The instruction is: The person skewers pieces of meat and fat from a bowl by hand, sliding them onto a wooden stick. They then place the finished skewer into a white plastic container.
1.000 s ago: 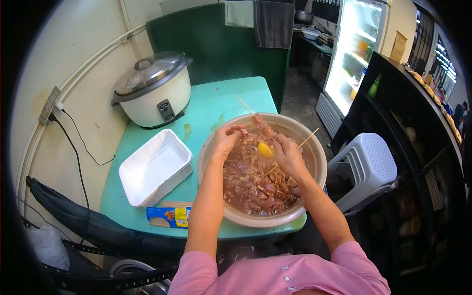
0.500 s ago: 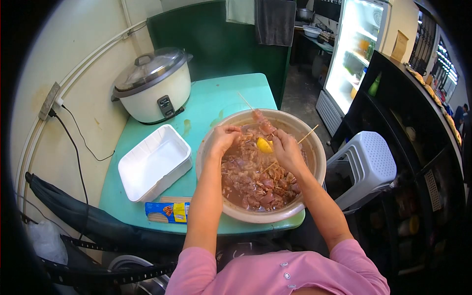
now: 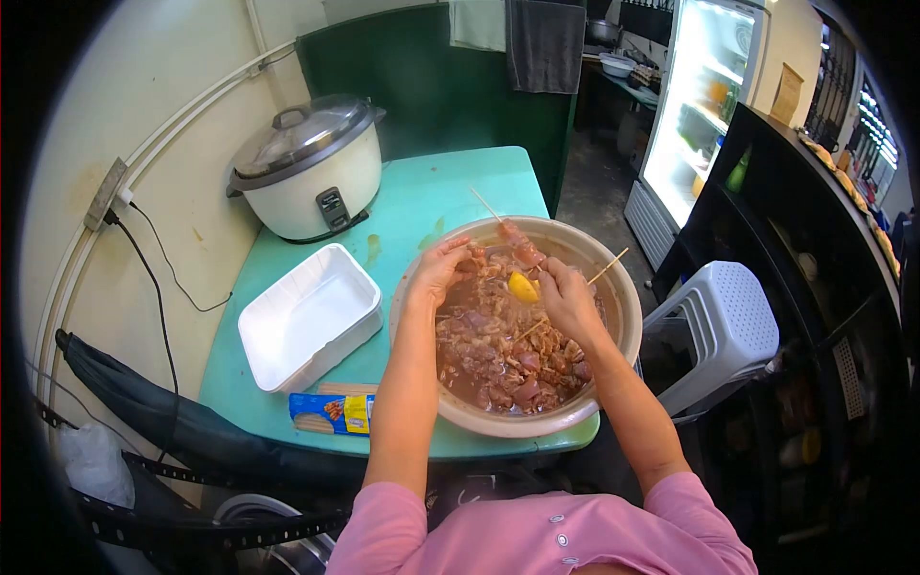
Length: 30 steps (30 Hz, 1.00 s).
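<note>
Clamps the fingers of the right hand (image 3: 571, 301) on the near end of the meat skewer (image 3: 520, 243), above the basin (image 3: 632, 321). Curls those of the left hand (image 3: 439, 272) close together, cannot tell on what. Has the white tray (image 3: 309, 311) at left on the surface (image 3: 450, 182).

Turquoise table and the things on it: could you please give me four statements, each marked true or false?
1. The right hand holds a wooden skewer with raw meat on it. True.
2. The left hand grips the white rectangular tray. False: it is over the wide beige round bowl.
3. The blue-and-yellow packet lies near the tray. True.
4. The big white rice cooker has its lid off. False: the lid is on.
</note>
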### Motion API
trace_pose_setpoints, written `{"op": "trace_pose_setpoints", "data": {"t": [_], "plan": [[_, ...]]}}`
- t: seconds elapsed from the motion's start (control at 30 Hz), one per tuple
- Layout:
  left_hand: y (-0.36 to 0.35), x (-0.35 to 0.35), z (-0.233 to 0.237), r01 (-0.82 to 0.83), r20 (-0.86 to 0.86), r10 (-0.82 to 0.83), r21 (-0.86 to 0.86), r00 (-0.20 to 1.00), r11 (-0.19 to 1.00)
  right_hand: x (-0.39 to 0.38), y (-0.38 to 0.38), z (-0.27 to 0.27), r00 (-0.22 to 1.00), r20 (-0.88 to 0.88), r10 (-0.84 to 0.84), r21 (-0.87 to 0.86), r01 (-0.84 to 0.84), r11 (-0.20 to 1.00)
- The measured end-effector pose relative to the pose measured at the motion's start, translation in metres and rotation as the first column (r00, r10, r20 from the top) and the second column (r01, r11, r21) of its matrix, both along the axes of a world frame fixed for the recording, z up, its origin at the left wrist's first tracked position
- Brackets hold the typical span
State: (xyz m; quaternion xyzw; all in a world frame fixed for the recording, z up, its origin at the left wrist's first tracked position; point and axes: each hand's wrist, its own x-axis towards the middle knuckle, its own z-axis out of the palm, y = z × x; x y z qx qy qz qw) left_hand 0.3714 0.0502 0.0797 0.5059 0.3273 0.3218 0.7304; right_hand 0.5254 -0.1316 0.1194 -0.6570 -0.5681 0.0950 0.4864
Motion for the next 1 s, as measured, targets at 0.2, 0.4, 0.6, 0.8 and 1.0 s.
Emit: {"op": "trace_pose_setpoints", "data": {"t": [0.2, 0.4, 0.6, 0.8, 1.0], "plan": [[-0.008, 0.001, 0.003, -0.016, 0.073, 0.013, 0.046, 0.997, 0.999, 0.001, 0.001, 0.0, 1.0, -0.012, 0.0, -0.028, -0.001, 1.0], [-0.003, 0.002, -0.001, -0.091, -0.027, 0.092, 0.011, 0.995, 0.996, 0.002, 0.001, -0.002, 1.0, 0.016, -0.01, -0.016, 0.01, 1.0], [-0.005, 0.001, -0.013, 0.011, -0.524, 0.307, 0.517, 0.794, 0.856, 0.002, 0.0, 0.001, 1.0, -0.005, 0.004, -0.018, -0.004, 1.0], [-0.005, 0.045, -0.016, 0.269, -0.395, 0.687, 0.919, 0.61, 0.289, 0.008, 0.004, -0.008, 0.998, -0.05, -0.029, -0.011, 0.029, 1.0], [0.0, 0.065, -0.045, 0.331, -0.477, 0.465, 0.871, 0.746, 0.362, 0.007, 0.001, -0.004, 0.997, 0.005, -0.075, -0.026, 0.075, 0.997]]}}
